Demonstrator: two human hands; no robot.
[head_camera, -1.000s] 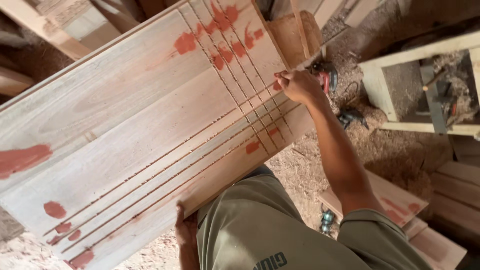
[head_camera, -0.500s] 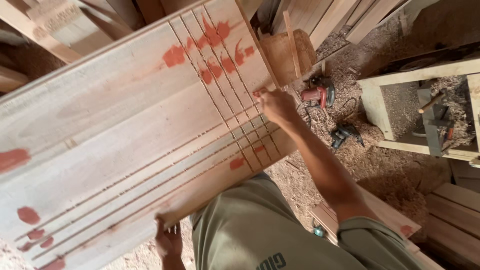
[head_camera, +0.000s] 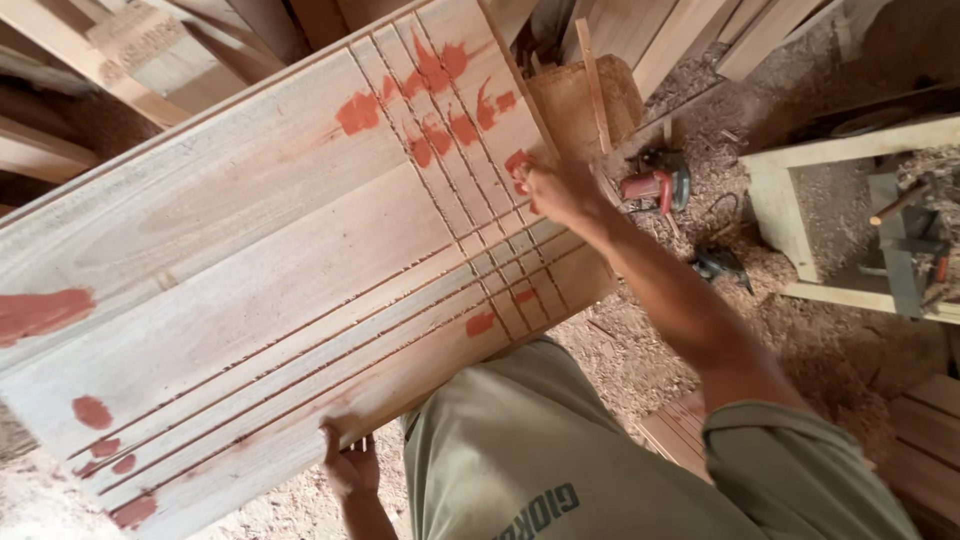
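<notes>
A wide pale wooden panel (head_camera: 250, 270) with cut grooves and reddish filler patches lies tilted in front of me. My right hand (head_camera: 550, 190) is stretched out to the panel's right edge, fingers pressed on a filler patch near the crossing grooves. Whether it holds something small I cannot tell. My left hand (head_camera: 350, 460) grips the panel's near lower edge from beneath, fingers curled around the wood.
A woven basket (head_camera: 585, 100) and a red power tool (head_camera: 655, 185) sit on the sawdust-covered floor beyond the panel. A pale wooden frame (head_camera: 800, 210) stands at the right. Planks (head_camera: 110, 50) are stacked at the upper left and boards (head_camera: 920, 440) at the lower right.
My right hand has slid along the panel's right edge toward the red patches. My left hand has come into fuller view on the near edge, and the view has shifted.
</notes>
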